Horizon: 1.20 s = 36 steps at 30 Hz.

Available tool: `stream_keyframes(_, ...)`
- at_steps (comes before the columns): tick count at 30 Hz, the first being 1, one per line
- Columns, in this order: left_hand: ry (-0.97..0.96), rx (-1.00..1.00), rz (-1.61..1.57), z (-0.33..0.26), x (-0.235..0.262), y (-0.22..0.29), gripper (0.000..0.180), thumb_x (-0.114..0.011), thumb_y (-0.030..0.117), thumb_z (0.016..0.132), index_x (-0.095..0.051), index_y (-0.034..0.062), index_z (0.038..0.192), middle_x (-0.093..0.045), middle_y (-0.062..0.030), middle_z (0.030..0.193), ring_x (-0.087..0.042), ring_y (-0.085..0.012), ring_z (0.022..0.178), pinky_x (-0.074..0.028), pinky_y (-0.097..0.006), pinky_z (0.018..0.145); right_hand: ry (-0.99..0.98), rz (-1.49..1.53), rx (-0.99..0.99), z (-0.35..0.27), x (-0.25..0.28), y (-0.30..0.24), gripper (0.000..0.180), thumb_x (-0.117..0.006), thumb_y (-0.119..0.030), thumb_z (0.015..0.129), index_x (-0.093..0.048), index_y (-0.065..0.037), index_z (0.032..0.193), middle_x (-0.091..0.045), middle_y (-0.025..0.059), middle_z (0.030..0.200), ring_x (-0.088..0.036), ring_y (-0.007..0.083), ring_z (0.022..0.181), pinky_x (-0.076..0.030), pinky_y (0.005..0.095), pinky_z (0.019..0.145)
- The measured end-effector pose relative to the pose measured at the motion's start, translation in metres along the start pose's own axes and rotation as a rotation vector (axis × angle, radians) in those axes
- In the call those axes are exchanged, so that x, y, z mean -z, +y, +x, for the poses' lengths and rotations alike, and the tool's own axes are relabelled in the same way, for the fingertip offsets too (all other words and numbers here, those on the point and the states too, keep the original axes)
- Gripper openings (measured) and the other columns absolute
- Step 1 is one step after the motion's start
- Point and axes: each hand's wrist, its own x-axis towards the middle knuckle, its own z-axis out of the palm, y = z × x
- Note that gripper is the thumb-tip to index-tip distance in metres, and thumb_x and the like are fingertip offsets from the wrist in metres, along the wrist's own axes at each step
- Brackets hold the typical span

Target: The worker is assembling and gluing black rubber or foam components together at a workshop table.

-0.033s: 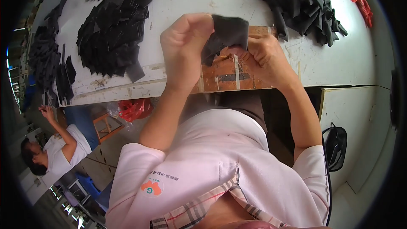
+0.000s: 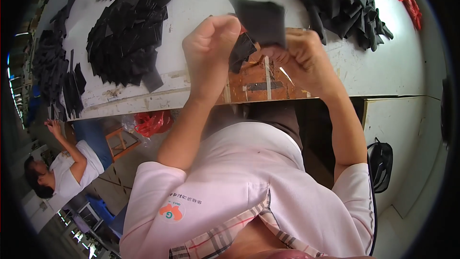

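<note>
Over the table's near edge, my right hand [image 2: 304,62] is closed on a black fabric piece [image 2: 261,21], which stands up flat and slightly blurred from its fingers. A thin, shiny, pointed metal thing [image 2: 286,75] shows below that hand; its kind is unclear. Close by on the left, my left hand [image 2: 211,50] has curled fingers pinched at a second black piece [image 2: 242,52], partly hidden behind the hand. Under both hands lies a worn brown board [image 2: 249,79] with strips of tape.
A wide pile of black pieces [image 2: 127,33] covers the table's left; rolled black pieces [image 2: 335,5] lie at the back right, near red bags [image 2: 407,7]. Another person [image 2: 72,163] sits at far left. A red plastic bag [image 2: 152,123] lies below the table edge.
The black piece in my right hand has risen and swung up, away from my left hand. A second dark piece now shows by my left fingers. The shiny metal thing has come into sight.
</note>
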Motion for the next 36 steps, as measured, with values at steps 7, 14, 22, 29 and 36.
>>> stream_keyframes(7,-0.009,-0.269,1.292,-0.024,0.010,-0.066,0.036,-0.067,0.011,0.066,-0.048,0.0008,0.095,-0.051,-0.0130,0.087,-0.048,-0.0302,0.086,-0.040,-0.037,0.075,0.470,0.242,-0.187,0.017,0.030,0.012,0.050,-0.038,-0.046,0.088,-0.057,0.000,0.082,-0.047,0.0003,0.060,-0.043,0.0067,0.053,-0.033,0.0194,0.047)
stream_keyframes(14,0.056,-0.305,1.178,-0.026,0.044,-0.077,0.008,-0.061,0.001,0.069,-0.053,0.0004,0.071,-0.055,-0.0123,0.084,-0.054,-0.0295,0.073,-0.044,-0.036,0.066,0.126,0.514,-0.524,-0.046,-0.047,0.001,0.035,-0.048,-0.031,0.088,-0.057,0.000,0.074,-0.045,-0.0017,0.057,-0.041,0.0053,0.053,-0.034,0.0189,0.047)
stream_keyframes(22,-0.034,-0.341,1.324,-0.033,0.037,-0.078,0.023,-0.067,0.011,0.064,-0.053,0.0031,0.081,-0.050,-0.0128,0.092,-0.049,-0.0294,0.086,-0.042,-0.037,0.072,0.112,0.454,-0.565,-0.051,-0.074,0.013,0.032,-0.050,-0.026,0.087,-0.056,0.004,0.077,-0.052,0.0044,0.058,-0.047,0.0081,0.051,-0.041,0.0233,0.048)
stream_keyframes(29,0.034,-0.365,1.152,-0.027,0.046,-0.076,0.012,-0.062,0.005,0.068,-0.051,0.0026,0.073,-0.053,-0.0106,0.083,-0.052,-0.0289,0.078,-0.042,-0.038,0.067,0.135,0.199,-0.423,-0.054,-0.078,0.008,0.024,-0.057,-0.021,0.081,-0.056,0.003,0.081,-0.057,0.0078,0.067,-0.053,0.0169,0.056,-0.044,0.0268,0.052)
stream_keyframes(36,-0.230,0.088,0.321,-0.039,0.062,0.009,0.004,-0.053,0.001,0.079,-0.054,-0.0007,0.083,-0.058,-0.0089,0.094,-0.054,-0.0143,0.082,-0.042,-0.025,0.074,0.302,-0.156,0.135,-0.015,-0.067,-0.029,0.037,-0.070,-0.014,0.063,-0.055,-0.003,0.095,-0.055,0.0099,0.096,-0.053,0.0257,0.081,-0.044,0.0323,0.065)
